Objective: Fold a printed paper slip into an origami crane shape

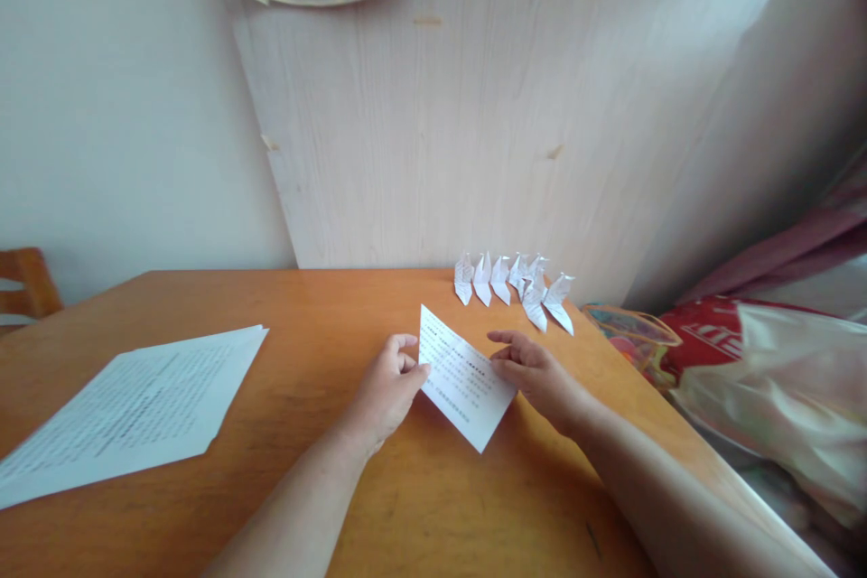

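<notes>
A piece of printed paper (467,388) with straight edges is held up between my two hands, tilted above the wooden table. My left hand (393,388) pinches its left edge, thumb on the printed face. On the opposite side, my right hand (538,375) grips the right edge between thumb and fingers. Rows of dark text run across the side facing me. Beyond my hands, several folded paper birds (501,278) stand in a group near the table's back right edge.
A stack of printed sheets (155,406) lies on the wooden table (304,488) at the left. Plastic bags (799,388) and a red bag sit beyond the right edge. A wall panel stands behind the table, and a chair (31,280) shows at far left.
</notes>
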A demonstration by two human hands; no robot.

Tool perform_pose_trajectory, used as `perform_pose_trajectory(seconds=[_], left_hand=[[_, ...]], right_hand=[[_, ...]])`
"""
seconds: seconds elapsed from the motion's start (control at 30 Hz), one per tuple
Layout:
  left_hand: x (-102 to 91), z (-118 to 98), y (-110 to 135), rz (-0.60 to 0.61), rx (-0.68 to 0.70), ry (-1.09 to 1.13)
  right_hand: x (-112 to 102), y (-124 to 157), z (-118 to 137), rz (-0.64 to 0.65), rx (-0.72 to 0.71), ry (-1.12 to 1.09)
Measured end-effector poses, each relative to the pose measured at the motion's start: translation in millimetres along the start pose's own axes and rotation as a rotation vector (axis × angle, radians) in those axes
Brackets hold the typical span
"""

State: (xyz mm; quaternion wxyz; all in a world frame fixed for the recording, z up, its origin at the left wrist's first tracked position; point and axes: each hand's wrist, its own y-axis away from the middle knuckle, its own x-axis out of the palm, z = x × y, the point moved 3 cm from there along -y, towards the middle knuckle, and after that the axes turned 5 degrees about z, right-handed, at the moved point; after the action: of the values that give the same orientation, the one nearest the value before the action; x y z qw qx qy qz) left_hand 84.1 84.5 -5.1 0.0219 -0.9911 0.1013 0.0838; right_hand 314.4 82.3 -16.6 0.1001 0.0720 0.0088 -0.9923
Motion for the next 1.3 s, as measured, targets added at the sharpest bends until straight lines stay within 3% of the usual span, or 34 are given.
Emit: perform_pose_trajectory(seconds=[0.1, 0.23, 0.3, 0.4, 0.53, 0.63, 0.8, 0.87, 1.3], left_hand=[[1.1, 4, -1, 0.011, -0.028, -0.005], [-0.4, 5, -2, -0.016, -0.065, 0.110], [-2.5, 5, -3, -0.041, -0.092, 0.152], [-6.1, 7, -5, -0.084, -0.137, 0.188], [-7.9, 11, -6, -0.103, -0.173, 0.232], [-6.4, 12, -6, -0.052, -0.132, 0.132], [-6.9, 10, -4, 0.099, -0.008, -0.447], [-9.2, 12, -4, 0.164, 0.010, -0.583], [-14.6, 14, 0, 0.250, 0.035, -0.675]], right_hand=[[-1, -1, -6, -0.013, 0.001, 0.213], [4, 12, 16, -0.080, -0.270, 0.606], [12, 21, 27, 0.026, -0.413, 0.711], [25, 31, 29, 0.222, -0.513, 0.849], [33, 30, 18, 0.273, -0.526, 1.016], [33, 28, 18, 0.279, -0.554, 1.046], [34, 34, 26, 0.404, -0.523, 1.025], [35, 36, 26, 0.441, -0.499, 1.012], [31, 35, 25, 0.433, -0.420, 0.931]])
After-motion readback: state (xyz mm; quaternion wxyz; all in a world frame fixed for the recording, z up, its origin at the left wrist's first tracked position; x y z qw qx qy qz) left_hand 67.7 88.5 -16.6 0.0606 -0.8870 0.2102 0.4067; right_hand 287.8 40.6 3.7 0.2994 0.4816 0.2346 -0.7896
